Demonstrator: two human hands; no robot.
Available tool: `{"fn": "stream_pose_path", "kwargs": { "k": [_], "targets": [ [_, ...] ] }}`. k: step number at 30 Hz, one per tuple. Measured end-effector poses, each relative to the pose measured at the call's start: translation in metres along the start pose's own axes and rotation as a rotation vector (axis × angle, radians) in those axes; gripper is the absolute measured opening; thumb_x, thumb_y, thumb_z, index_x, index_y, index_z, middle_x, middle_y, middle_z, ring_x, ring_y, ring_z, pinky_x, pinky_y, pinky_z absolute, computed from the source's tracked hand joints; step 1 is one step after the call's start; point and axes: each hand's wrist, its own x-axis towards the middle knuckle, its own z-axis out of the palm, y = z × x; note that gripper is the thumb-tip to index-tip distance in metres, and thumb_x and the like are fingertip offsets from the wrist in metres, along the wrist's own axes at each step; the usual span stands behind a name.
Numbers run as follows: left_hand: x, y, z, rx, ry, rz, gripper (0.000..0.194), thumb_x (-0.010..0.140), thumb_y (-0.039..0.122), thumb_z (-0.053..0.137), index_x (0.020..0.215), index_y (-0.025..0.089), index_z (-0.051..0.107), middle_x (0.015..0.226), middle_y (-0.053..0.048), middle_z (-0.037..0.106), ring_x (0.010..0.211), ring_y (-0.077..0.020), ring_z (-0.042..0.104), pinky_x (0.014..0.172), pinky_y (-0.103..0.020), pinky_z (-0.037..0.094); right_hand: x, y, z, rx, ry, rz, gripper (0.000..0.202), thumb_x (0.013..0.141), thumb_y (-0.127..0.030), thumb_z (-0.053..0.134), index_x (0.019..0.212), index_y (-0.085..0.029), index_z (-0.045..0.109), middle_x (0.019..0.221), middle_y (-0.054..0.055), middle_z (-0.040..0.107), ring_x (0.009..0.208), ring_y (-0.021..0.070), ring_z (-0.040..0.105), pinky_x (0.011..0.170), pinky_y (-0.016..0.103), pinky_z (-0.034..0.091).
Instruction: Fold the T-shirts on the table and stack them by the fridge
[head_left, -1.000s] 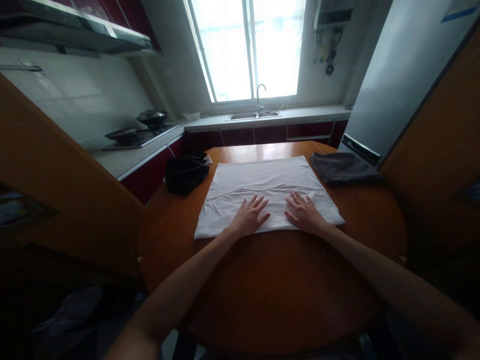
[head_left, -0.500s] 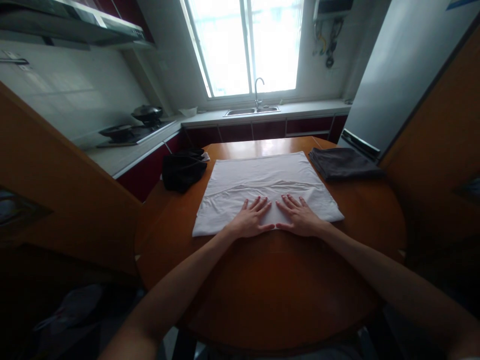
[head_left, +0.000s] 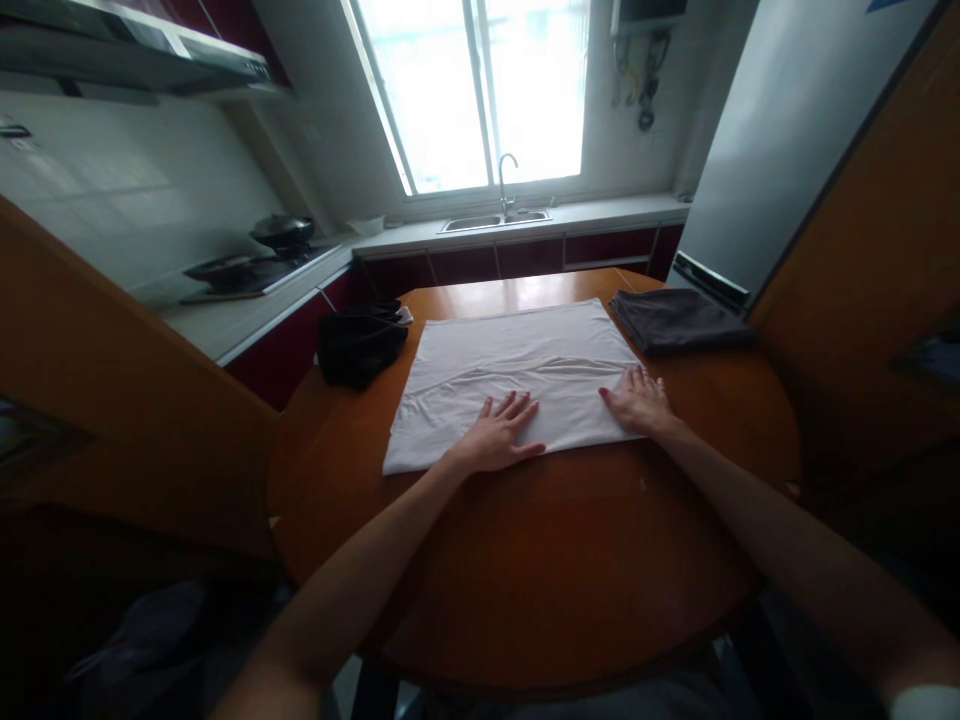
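Observation:
A white folded garment (head_left: 517,345) lies spread on the wooden table (head_left: 555,570), with wrinkles across its middle. My left hand (head_left: 499,435) rests flat on its near half, fingers apart. Toward the garment's right edge, my right hand (head_left: 639,402) presses on the cloth with its fingers stretched out. Neither hand grips anything.
Dark grey folded cloth (head_left: 679,322) sits at the table's right rear. On the left rear is a black cloth bundle (head_left: 360,345). Beyond stand a counter with a sink (head_left: 491,222), a stove with pans (head_left: 281,232), and a fridge (head_left: 757,150) on the right.
My right hand has slid rightward over the garment, from beside my left hand to the right edge. My left hand stays in place on the cloth. The view has shifted slightly.

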Motion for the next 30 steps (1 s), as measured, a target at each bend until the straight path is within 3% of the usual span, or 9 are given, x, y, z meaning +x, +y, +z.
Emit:
{"fn": "stream_pose_path", "kwargs": {
  "k": [4,8,11,14,17,23,30],
  "targets": [
    [0.0,-0.001,-0.003,-0.037,0.004,0.011,0.079,0.096,0.072,0.039,0.162,0.031,0.023,0.169,-0.005,0.014,0.157,-0.0287,0.007,0.125,-0.054,0.01,0.004,0.008,0.004,0.029,0.117,0.063,0.091,0.099,-0.063,0.017,0.155,0.009,0.026,0.163,0.03,0.021,0.154,0.0378,0.016,0.123,0.053,0.012],
    [0.005,-0.022,-0.004,-0.034,0.166,-0.085,0.065,0.104,0.059,0.03,0.161,0.027,0.028,0.167,-0.005,0.027,0.156,-0.0246,0.017,0.124,-0.051,0.019,0.006,0.0,0.004,0.04,0.241,-0.129,0.076,0.102,-0.051,0.017,0.156,0.001,0.03,0.166,0.022,0.021,0.155,0.0308,0.015,0.124,0.051,0.011],
    [0.003,-0.052,-0.004,0.035,0.229,-0.307,0.062,0.104,0.053,0.032,0.16,0.025,0.03,0.166,-0.007,0.028,0.155,-0.0289,0.018,0.123,-0.057,0.015,0.003,-0.007,0.004,0.002,0.154,-0.239,0.072,0.102,-0.05,0.018,0.157,-0.005,0.032,0.167,0.016,0.021,0.156,0.027,0.014,0.124,0.052,0.01],
    [-0.003,-0.079,-0.002,0.025,0.159,-0.467,0.064,0.104,0.054,0.03,0.16,0.025,0.029,0.168,-0.007,0.024,0.155,-0.0322,0.016,0.122,-0.06,0.014,0.0,-0.01,0.005,-0.047,0.016,-0.225,0.076,0.101,-0.058,0.021,0.159,-0.01,0.031,0.168,0.015,0.02,0.156,0.0282,0.013,0.124,0.054,0.011],
    [-0.007,-0.093,0.0,0.007,0.13,-0.463,0.065,0.104,0.056,0.026,0.16,0.024,0.029,0.169,-0.006,0.021,0.156,-0.0313,0.015,0.123,-0.057,0.015,0.001,-0.006,0.005,-0.057,0.002,-0.196,0.08,0.099,-0.064,0.022,0.16,-0.012,0.029,0.169,0.014,0.018,0.156,0.0283,0.012,0.124,0.053,0.01],
    [-0.024,-0.11,0.0,0.063,0.118,-0.425,0.062,0.106,0.053,0.02,0.16,0.024,0.031,0.168,-0.007,0.023,0.155,-0.0297,0.017,0.123,-0.054,0.017,0.01,0.01,0.004,-0.007,-0.009,-0.112,0.086,0.099,-0.065,0.015,0.16,-0.006,0.024,0.169,0.014,0.015,0.156,0.0281,0.013,0.125,0.052,0.011],
    [-0.076,-0.171,-0.001,-0.052,0.132,-0.515,0.068,0.104,0.053,0.016,0.159,0.016,0.033,0.168,-0.014,0.021,0.155,-0.0356,0.015,0.12,-0.062,0.019,0.018,0.023,-0.007,0.012,-0.068,-0.101,0.087,0.097,-0.067,0.016,0.162,-0.009,0.019,0.17,0.012,0.011,0.156,0.0305,0.007,0.124,0.059,0.01]
  ]
}}
